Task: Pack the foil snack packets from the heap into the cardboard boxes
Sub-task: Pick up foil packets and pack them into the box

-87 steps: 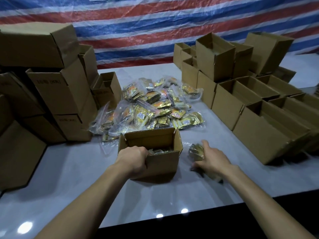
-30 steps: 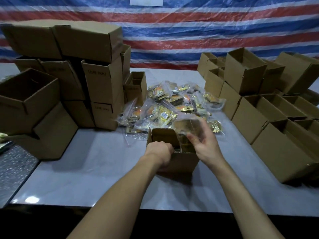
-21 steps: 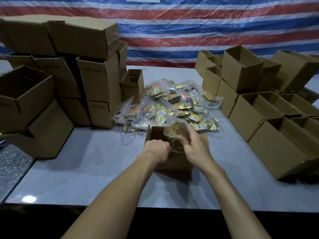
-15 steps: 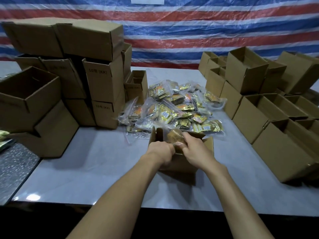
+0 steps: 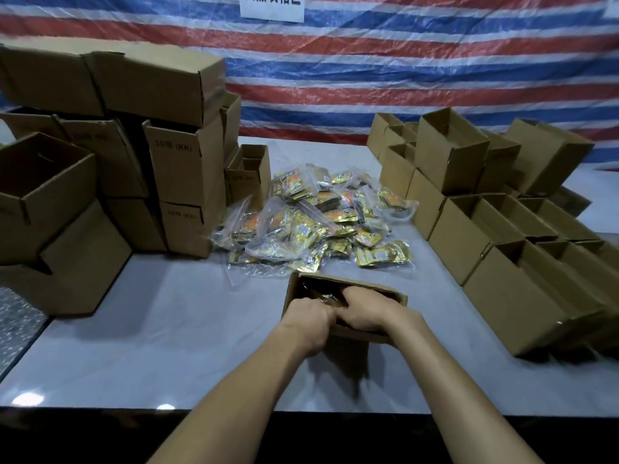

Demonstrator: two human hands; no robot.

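The left hand (image 5: 306, 321) has its grip curled tight over the near left rim of the small open brown cardboard box (image 5: 368, 291) — knuckles up, forearm reaching in from below. The right hand (image 5: 363, 311) is pushed down inside the box, fingers bent onto a clear bag of foil packets (image 5: 326, 296); how tightly that grip closes cannot be told. The heap of gold foil snack packets (image 5: 318, 222) lies on the grey counter (image 5: 167, 329) just beyond the box.
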